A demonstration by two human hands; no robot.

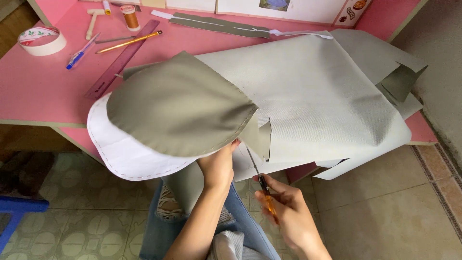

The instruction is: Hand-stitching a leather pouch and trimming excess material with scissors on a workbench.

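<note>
My left hand (pixel 219 166) reaches up under a rounded olive-grey fabric piece (pixel 178 103) backed by a white paper pattern (pixel 127 151) with a dashed edge, and holds it up off the table edge. My right hand (pixel 284 209) grips scissors (pixel 260 183) with orange handles. Their blades point up toward the cut edge of the large grey fabric sheet (pixel 317 96), which drapes over the pink table (pixel 43 86). My fingers hide the handles.
On the table's far left lie a roll of tape (pixel 42 40), a blue pen (pixel 82 50), a yellow pencil (pixel 129 42), a purple ruler (pixel 122 58) and a spool of orange thread (pixel 130 17). A zipper strip (pixel 226 25) lies at the back. A tiled floor is below.
</note>
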